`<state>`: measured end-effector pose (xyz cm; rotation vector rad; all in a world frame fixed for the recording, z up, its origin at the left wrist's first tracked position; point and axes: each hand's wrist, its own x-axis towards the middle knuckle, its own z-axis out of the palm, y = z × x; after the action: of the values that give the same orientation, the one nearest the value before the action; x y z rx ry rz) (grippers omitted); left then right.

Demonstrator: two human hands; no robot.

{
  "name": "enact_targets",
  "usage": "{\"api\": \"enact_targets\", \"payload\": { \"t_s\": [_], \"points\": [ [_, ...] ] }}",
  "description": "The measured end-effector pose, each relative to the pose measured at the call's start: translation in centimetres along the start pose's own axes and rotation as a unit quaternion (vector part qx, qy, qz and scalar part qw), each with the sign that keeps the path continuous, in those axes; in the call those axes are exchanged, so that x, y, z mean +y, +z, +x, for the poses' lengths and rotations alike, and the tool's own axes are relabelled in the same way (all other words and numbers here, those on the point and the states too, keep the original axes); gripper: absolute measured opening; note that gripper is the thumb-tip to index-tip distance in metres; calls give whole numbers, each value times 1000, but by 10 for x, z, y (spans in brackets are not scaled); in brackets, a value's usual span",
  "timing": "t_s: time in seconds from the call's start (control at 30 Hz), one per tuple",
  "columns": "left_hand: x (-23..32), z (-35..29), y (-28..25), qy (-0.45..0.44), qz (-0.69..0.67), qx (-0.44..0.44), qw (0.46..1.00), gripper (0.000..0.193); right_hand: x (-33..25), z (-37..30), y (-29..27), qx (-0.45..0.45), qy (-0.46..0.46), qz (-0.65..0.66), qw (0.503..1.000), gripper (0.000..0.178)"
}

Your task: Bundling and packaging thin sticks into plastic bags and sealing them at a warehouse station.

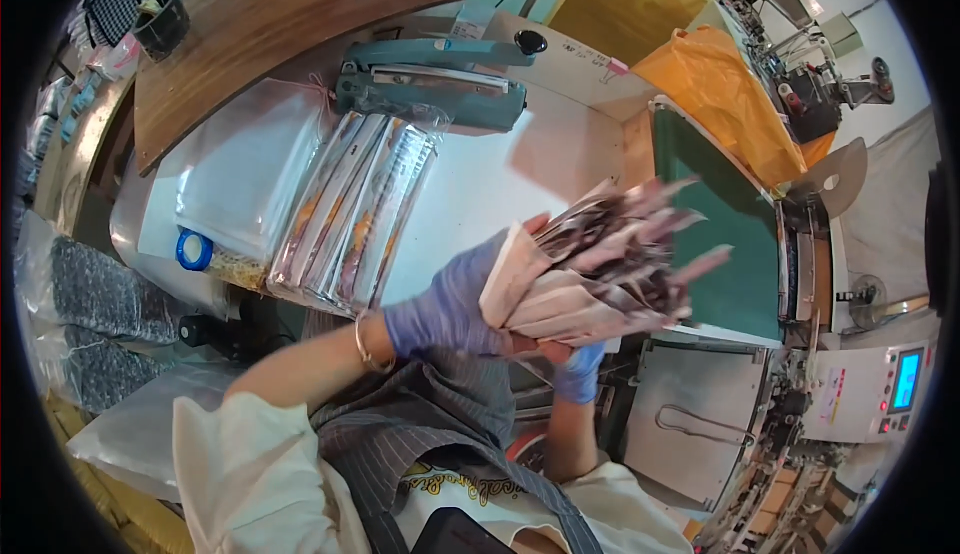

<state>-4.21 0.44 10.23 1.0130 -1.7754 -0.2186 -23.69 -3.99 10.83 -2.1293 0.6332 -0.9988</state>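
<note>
A: What carries everything here?

B: A white worktable (480,189), running from the far edge toward the person. A brown wooden board (270,29) lies over its far left corner.

A: What lies on the white top?

B: A teal impulse heat sealer (430,79) at the far edge, its arm lowered. Just in front of it, a row of long clear sleeves (350,214) lying side by side, slanting toward the near edge. Touching them on the left, a stack of clear plastic bags (250,169). A blue tape roll (194,250) sits at that stack's near-left corner.

A: And on the wooden board?

B: A black pen cup (162,26) at its left end.
</note>
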Motion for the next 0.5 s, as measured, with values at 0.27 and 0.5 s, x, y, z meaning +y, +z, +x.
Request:
{"api": "enact_targets", "payload": {
  "t_s": [0.27, 0.5],
  "points": [
    [4, 55, -47, -101, -380, -56, 918, 119, -31, 71, 1, -72, -102, 59, 990, 83],
    [-8, 36, -26, -95, -329, 16, 939, 127, -33, 98, 4, -7, -124, 114, 986, 79]
  ]
}}
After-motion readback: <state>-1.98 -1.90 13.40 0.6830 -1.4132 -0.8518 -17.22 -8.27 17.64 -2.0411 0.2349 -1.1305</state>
